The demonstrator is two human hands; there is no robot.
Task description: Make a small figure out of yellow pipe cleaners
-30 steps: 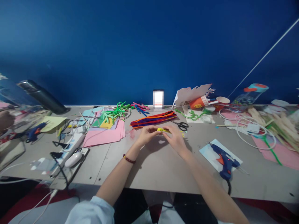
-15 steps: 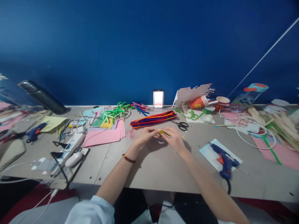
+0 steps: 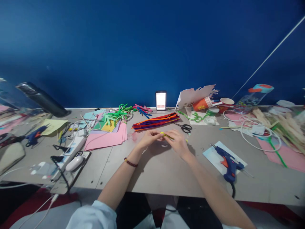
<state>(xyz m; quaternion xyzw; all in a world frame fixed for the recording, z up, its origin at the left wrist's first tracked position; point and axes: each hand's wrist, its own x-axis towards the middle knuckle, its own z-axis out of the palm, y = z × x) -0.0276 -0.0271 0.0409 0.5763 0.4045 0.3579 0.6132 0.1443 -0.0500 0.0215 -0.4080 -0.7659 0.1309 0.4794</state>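
Note:
Both hands meet over the middle of the table, pinching a small yellow pipe cleaner (image 3: 162, 133) between their fingertips. My left hand (image 3: 152, 137) is closed on its left end, thumb and forefinger together. From the other side my right hand (image 3: 176, 141) grips the same piece, and a yellow bit shows past the right fingers. Much of the piece is hidden by the fingers. Just beyond the hands lies a bundle of red, orange and purple pipe cleaners (image 3: 156, 122). Black-handled scissors (image 3: 186, 128) rest to the right of that bundle.
A blue glue gun (image 3: 229, 163) lies on a pale card at right. Pink paper sheets (image 3: 105, 140), green twisted pipe cleaners (image 3: 116, 115) and a power strip (image 3: 71, 149) are at left. A lit phone (image 3: 161, 101) stands by the wall, near a red paper cup (image 3: 202, 104).
The yellow pipe cleaner's tip looks slightly more rounded between the fingers. Both hands stay almost in the same place.

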